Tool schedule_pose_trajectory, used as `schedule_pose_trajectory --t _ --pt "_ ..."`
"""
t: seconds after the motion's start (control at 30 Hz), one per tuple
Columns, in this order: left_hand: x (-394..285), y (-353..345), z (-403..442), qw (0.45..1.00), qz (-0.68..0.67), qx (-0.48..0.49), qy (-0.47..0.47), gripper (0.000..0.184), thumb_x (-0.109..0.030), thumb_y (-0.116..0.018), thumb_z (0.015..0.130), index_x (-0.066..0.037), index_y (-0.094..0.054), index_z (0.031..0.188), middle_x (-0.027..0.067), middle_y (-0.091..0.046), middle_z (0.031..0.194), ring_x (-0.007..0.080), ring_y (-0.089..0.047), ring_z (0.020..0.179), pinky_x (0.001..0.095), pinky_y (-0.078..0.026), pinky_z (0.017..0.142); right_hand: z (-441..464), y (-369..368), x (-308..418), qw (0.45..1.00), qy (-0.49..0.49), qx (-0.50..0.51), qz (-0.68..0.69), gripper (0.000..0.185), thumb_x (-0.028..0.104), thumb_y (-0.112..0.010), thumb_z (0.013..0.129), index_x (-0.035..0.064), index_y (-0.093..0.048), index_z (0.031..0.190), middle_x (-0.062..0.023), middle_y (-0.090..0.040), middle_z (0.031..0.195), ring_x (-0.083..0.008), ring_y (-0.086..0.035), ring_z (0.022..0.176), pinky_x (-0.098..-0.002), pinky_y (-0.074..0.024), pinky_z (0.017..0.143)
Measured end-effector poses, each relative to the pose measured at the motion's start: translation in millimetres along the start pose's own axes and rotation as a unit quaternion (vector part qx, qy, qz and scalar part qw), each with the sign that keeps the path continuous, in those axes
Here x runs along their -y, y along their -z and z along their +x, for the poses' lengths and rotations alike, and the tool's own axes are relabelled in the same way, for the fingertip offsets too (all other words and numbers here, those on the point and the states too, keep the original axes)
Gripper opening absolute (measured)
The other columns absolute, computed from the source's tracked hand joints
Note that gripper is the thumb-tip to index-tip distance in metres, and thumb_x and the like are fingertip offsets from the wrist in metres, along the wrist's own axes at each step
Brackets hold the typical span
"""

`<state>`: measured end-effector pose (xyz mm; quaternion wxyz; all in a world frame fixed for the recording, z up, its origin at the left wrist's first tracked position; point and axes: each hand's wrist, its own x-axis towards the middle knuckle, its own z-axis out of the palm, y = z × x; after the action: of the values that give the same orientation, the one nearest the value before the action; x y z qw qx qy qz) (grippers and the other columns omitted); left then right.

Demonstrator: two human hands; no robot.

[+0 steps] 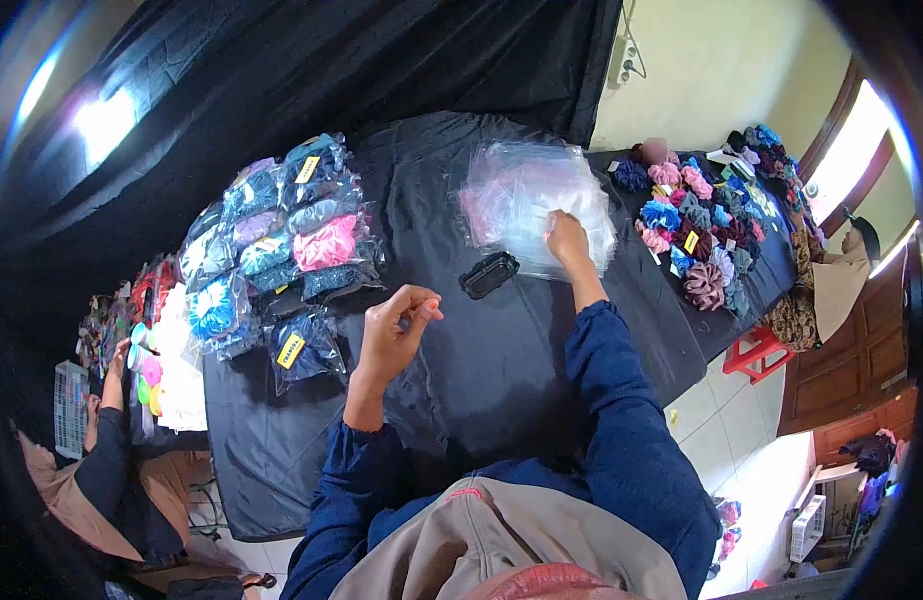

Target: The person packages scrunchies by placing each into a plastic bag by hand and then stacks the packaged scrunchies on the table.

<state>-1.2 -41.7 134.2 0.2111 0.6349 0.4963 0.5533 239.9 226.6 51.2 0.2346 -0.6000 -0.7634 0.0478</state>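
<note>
A loose pile of clear plastic bags (496, 195) lies on the black-covered table. My right hand (567, 240) is over the pile's right part, fingers closed at the top bag; the fingertips are partly hidden. My left hand (393, 332) hovers above the cloth with curled fingers, thumb near the index finger, and nothing visible in it. Between my hands sits a small black tray-like object (488, 275). Left of my left hand rests a bagged dark scrunchie (306, 347) with a yellow label. Stacks of bagged scrunchies (271, 225) in blue, grey and pink stand behind it.
Loose scrunchies (696, 215) cover the table's right end, where another person (841, 275) sits by a red stool (756, 355). At left, a second person (111, 480) reaches toward colourful round items (146, 370). A power strip (626, 62) hangs on the wall.
</note>
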Motion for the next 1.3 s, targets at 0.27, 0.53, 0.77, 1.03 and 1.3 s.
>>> schedule_pose_trajectory --t 0.27,0.53,0.77,1.03,1.3 --pt "39 -25 -5 0.981 -0.126 0.086 0.123 0.02 -0.02 -0.056 0.093 -0.001 -0.059 0.096 0.0066 -0.066 0.08 0.01 -0.061 0.077 0.0227 -0.047 0.066 -7 11 -7 0.971 -0.09 -0.091 0.202 0.008 0.014 -0.066 0.074 0.0108 -0.069 0.081 -0.0118 -0.066 0.081 -0.0272 -0.063 0.085 -0.0371 -0.0497 0.071" --pt "86 -35 -10 0.866 -0.41 0.089 0.272 0.057 -0.053 -0.035 0.093 -0.009 -0.037 0.129 0.0201 -0.055 0.118 0.0294 -0.055 0.11 0.0387 -0.044 0.093 -78 53 58 0.929 0.265 -0.057 0.25 0.007 0.006 -0.063 0.075 0.0084 -0.059 0.08 -0.012 -0.06 0.11 -0.0314 -0.054 0.104 -0.0381 -0.0425 0.09" --pt "116 -32 -17 0.752 -0.58 0.023 0.312 0.056 -0.041 -0.053 0.09 -0.009 -0.034 0.132 0.0241 -0.054 0.118 0.0376 -0.057 0.106 0.0455 -0.047 0.089 -189 65 108 0.838 0.458 0.218 0.203 0.013 0.016 -0.06 0.081 0.0068 -0.057 0.09 -0.0094 -0.056 0.117 -0.0276 -0.056 0.096 -0.0388 -0.0491 0.078" --pt "109 -32 -15 0.853 -0.41 -0.045 0.321 0.035 -0.003 -0.058 0.087 -0.006 -0.048 0.12 0.0195 -0.064 0.101 0.0287 -0.065 0.089 0.0386 -0.056 0.075 -190 51 110 0.816 0.447 0.208 0.301 0.023 0.02 -0.068 0.078 0.0076 -0.059 0.096 -0.0102 -0.06 0.111 -0.0289 -0.058 0.1 -0.0375 -0.0495 0.078" --pt "86 -34 -12 0.869 -0.402 0.046 0.283 0.036 -0.011 -0.06 0.088 -0.007 -0.047 0.121 0.0193 -0.064 0.102 0.028 -0.065 0.09 0.0379 -0.055 0.077 -153 23 79 0.894 0.1 -0.034 0.436 0.051 0.023 -0.079 0.07 0.0058 -0.051 0.109 -0.0072 -0.056 0.105 -0.0141 -0.055 0.085 -0.0248 -0.0428 0.062"
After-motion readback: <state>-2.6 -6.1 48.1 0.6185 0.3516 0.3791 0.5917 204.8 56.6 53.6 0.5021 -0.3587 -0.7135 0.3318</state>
